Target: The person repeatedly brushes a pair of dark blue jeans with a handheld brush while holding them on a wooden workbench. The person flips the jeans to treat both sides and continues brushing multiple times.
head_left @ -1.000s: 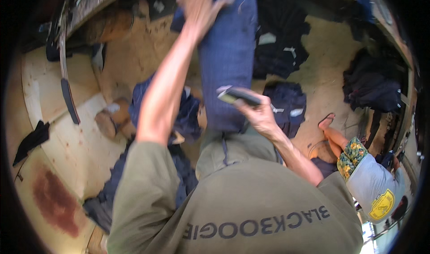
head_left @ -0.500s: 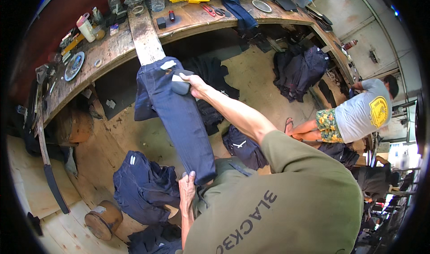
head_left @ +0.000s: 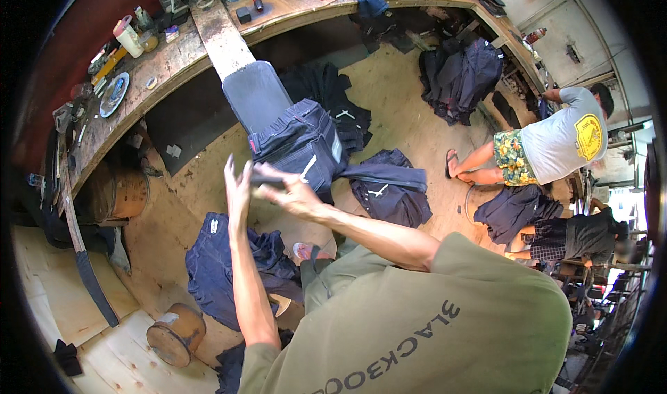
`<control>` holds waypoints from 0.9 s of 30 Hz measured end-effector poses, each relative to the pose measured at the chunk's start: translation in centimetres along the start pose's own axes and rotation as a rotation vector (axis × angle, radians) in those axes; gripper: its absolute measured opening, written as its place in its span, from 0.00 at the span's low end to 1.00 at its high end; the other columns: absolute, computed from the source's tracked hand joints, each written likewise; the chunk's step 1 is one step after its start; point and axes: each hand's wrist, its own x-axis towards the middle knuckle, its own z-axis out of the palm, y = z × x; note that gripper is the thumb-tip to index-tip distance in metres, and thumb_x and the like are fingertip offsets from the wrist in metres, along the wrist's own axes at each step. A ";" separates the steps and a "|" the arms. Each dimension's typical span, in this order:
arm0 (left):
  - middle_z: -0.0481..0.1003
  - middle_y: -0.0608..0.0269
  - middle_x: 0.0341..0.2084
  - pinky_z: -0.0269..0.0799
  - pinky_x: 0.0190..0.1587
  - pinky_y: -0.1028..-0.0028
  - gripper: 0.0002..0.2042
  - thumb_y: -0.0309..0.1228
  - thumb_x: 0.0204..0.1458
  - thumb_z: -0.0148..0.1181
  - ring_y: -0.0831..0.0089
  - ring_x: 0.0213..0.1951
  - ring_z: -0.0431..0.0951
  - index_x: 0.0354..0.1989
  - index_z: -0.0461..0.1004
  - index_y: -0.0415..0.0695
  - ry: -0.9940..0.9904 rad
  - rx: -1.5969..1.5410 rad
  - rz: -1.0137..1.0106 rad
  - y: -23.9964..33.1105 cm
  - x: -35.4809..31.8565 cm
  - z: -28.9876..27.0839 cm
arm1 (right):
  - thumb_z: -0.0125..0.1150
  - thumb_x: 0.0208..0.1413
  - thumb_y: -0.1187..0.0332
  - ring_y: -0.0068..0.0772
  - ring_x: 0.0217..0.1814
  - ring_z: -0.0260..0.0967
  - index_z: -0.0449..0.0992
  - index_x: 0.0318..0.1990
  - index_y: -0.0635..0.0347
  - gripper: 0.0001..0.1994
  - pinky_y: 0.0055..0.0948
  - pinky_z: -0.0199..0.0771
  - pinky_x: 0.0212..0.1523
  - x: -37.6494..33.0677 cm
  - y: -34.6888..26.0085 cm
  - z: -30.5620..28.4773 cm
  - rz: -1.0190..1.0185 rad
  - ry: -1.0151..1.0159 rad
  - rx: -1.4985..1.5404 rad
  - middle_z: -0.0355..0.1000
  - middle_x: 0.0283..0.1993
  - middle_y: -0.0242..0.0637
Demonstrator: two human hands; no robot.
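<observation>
Dark blue jeans (head_left: 295, 140) lie bunched over the outer end of a narrow board with a dark padded surface (head_left: 253, 92), which juts from the workbench. My left hand (head_left: 238, 189) is raised just short of the jeans, its fingers spread and nothing seen in them. Beside it, my right hand (head_left: 295, 196) has a dark flat block (head_left: 267, 181) between thumb and fingers, seen nearly edge-on and a little blurred. Both hands are close together at the near edge of the jeans, and whether either touches the cloth is hard to see.
The workbench (head_left: 182, 50) curves across the back with a bottle, scissors and an oval dish (head_left: 114, 95). Piles of dark garments (head_left: 229, 269) lie on the floor around me. A wooden drum (head_left: 176, 335) stands at the lower left. Two people (head_left: 552, 133) are at the right.
The jeans have slid along the board toward me and bunched up, baring its padded surface. My left hand has let go of the leg end and risen beside my right, which has come back nearer me.
</observation>
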 end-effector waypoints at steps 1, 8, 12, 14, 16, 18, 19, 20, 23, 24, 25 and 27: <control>0.57 0.40 0.78 0.62 0.76 0.57 0.42 0.47 0.67 0.66 0.50 0.76 0.62 0.80 0.53 0.37 -0.003 0.044 0.083 1.2 1.9 1.9 | 0.72 0.66 0.61 0.49 0.80 0.66 0.78 0.69 0.56 0.26 0.46 0.62 0.79 0.3 0.4 -2.0 -0.192 0.127 -0.183 0.74 0.72 0.50; 0.66 0.37 0.65 0.66 0.71 0.49 0.31 0.42 0.64 0.69 0.39 0.69 0.68 0.72 0.67 0.44 0.270 0.489 0.366 0.9 16.1 8.3 | 0.69 0.67 0.66 0.33 0.53 0.85 0.83 0.59 0.66 0.18 0.35 0.82 0.57 14.1 5.8 -9.3 -0.290 0.216 -0.159 0.86 0.51 0.48; 0.73 0.37 0.58 0.69 0.67 0.52 0.21 0.34 0.68 0.61 0.41 0.63 0.73 0.65 0.70 0.37 0.210 0.522 0.419 3.7 28.9 5.1 | 0.69 0.67 0.64 0.16 0.46 0.78 0.86 0.57 0.60 0.15 0.31 0.81 0.48 26.7 4.1 -10.5 -0.188 0.171 0.075 0.88 0.45 0.43; 0.67 0.36 0.68 0.63 0.73 0.50 0.27 0.45 0.68 0.61 0.42 0.70 0.67 0.68 0.70 0.41 0.223 0.699 0.378 4.9 32.0 5.1 | 0.71 0.67 0.66 0.18 0.47 0.77 0.85 0.59 0.61 0.16 0.29 0.80 0.49 26.8 1.6 -11.5 -0.160 0.167 0.100 0.87 0.47 0.35; 0.56 0.39 0.77 0.52 0.71 0.28 0.40 0.67 0.60 0.60 0.41 0.78 0.54 0.72 0.70 0.51 0.348 1.014 0.103 5.4 33.1 6.0 | 0.69 0.62 0.75 0.31 0.60 0.79 0.83 0.62 0.60 0.20 0.36 0.78 0.62 23.3 -0.1 -12.9 -0.308 0.050 -0.068 0.84 0.57 0.40; 0.55 0.42 0.78 0.47 0.71 0.24 0.46 0.72 0.56 0.61 0.42 0.80 0.47 0.73 0.69 0.49 0.244 0.980 0.310 5.5 33.0 7.2 | 0.65 0.53 0.85 0.42 0.75 0.70 0.80 0.66 0.58 0.30 0.45 0.68 0.76 19.4 -1.0 -13.9 -0.358 -0.265 -0.311 0.79 0.67 0.43; 0.56 0.44 0.78 0.47 0.72 0.26 0.47 0.73 0.55 0.61 0.43 0.80 0.47 0.72 0.69 0.46 0.135 0.945 0.214 5.4 32.9 7.8 | 0.61 0.47 0.89 0.46 0.81 0.63 0.78 0.68 0.57 0.36 0.49 0.61 0.82 17.9 -1.0 -14.0 -0.288 -0.488 -0.458 0.75 0.71 0.43; 0.60 0.48 0.75 0.52 0.71 0.31 0.45 0.70 0.54 0.65 0.45 0.78 0.51 0.68 0.72 0.43 0.203 0.973 0.303 5.5 33.0 8.0 | 0.58 0.43 0.90 0.44 0.83 0.61 0.77 0.69 0.58 0.39 0.50 0.58 0.83 17.3 -0.7 -13.9 -0.320 -0.514 -0.440 0.73 0.73 0.42; 0.67 0.52 0.66 0.62 0.65 0.38 0.31 0.61 0.53 0.73 0.48 0.71 0.61 0.50 0.83 0.44 0.291 0.818 0.405 6.0 34.1 8.0 | 0.55 0.42 0.91 0.45 0.83 0.60 0.76 0.69 0.60 0.40 0.53 0.56 0.84 19.3 0.5 -12.5 -0.318 -0.588 -0.463 0.72 0.75 0.43; 0.69 0.52 0.64 0.66 0.64 0.42 0.29 0.59 0.53 0.74 0.49 0.69 0.63 0.48 0.83 0.45 0.303 0.837 0.430 6.1 34.6 7.8 | 0.54 0.42 0.92 0.45 0.83 0.60 0.77 0.69 0.59 0.40 0.53 0.56 0.84 20.2 0.8 -11.9 -0.352 -0.521 -0.383 0.72 0.74 0.43; 0.71 0.52 0.61 0.70 0.63 0.45 0.27 0.58 0.53 0.75 0.49 0.68 0.65 0.47 0.83 0.46 0.325 0.844 0.445 6.3 35.0 7.6 | 0.53 0.43 0.92 0.45 0.83 0.61 0.77 0.69 0.59 0.40 0.53 0.55 0.84 21.5 1.1 -11.3 -0.321 -0.445 -0.309 0.73 0.73 0.42; 0.70 0.49 0.61 0.70 0.62 0.46 0.28 0.55 0.56 0.73 0.49 0.66 0.66 0.50 0.81 0.42 0.332 0.909 0.481 6.6 35.7 7.3 | 0.52 0.43 0.92 0.47 0.80 0.65 0.78 0.66 0.61 0.38 0.53 0.58 0.83 22.6 1.7 -10.4 -0.245 -0.489 -0.301 0.76 0.69 0.45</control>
